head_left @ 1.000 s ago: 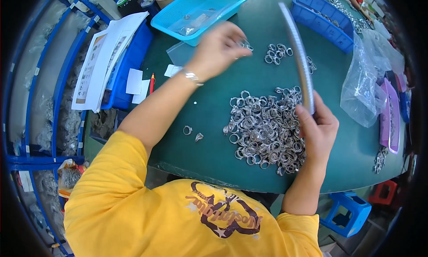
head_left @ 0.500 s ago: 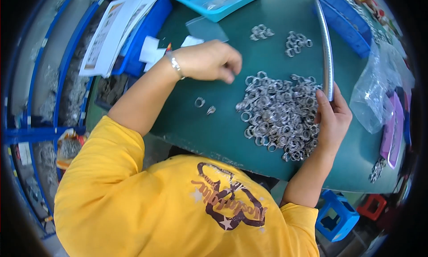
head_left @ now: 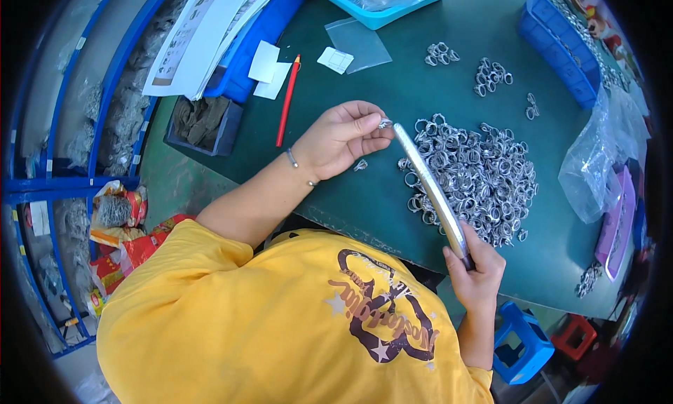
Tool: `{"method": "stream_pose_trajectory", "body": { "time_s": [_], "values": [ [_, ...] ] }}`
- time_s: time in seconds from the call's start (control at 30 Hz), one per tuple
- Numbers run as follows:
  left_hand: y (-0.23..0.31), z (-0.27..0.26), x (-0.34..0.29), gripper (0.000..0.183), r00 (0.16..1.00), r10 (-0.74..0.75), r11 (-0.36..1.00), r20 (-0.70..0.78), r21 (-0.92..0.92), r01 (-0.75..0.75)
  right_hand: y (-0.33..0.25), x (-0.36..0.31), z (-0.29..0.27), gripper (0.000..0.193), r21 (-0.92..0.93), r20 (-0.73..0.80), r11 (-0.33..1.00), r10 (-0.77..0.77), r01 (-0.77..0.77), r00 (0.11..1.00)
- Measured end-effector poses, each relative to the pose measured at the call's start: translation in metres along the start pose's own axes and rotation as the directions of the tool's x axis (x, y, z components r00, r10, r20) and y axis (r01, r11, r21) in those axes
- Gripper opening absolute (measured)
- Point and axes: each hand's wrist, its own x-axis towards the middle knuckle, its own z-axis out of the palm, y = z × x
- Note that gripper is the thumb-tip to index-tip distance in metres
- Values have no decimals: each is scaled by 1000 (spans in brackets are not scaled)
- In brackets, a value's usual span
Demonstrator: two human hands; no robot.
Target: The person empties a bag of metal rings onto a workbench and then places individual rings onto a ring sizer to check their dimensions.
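My right hand (head_left: 478, 269) grips the thick end of a silver tapered ring mandrel (head_left: 436, 193), which slants up and left over the edge of a heap of silver rings (head_left: 484, 176). Between thumb and fingers, my left hand (head_left: 343, 137) pinches a small silver ring (head_left: 385, 123) right beside the mandrel's thin tip. Whether the ring touches the tip I cannot tell. Another ring (head_left: 360, 165) lies on the green table (head_left: 329, 200) just below my left hand. Smaller groups of rings (head_left: 492, 76) lie farther back, beyond the heap.
Left of the hands are a red pencil (head_left: 288, 101), paper slips (head_left: 264, 62) and a dark bin (head_left: 203, 125). A turquoise basket (head_left: 382, 15) stands at the back. To the right are a blue bin (head_left: 561, 50), a plastic bag (head_left: 596, 158) and a purple tray (head_left: 617, 221).
My left hand has come down and picked up a ring. My right hand has moved down and left, tilting the mandrel from upright to a leftward slant, its tip now near the ring.
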Motion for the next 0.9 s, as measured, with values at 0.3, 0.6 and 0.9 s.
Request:
{"method": "stream_pose_trajectory", "body": {
  "time_s": [0.3,0.6,0.9],
  "values": [
    [-19,29,11,37,993,10,963,119,267,-42,-12,-6,8,41,-27,-113,999,-43,40,993],
    [-12,32,15,25,908,9,843,418,486,-232,-16,-4,11,42,-62,-131,995,-91,84,987],
    [13,32,125,26,902,415,317,114,912,-261,0,-37,-13,43,215,-230,906,410,-364,883]
  ]
}}
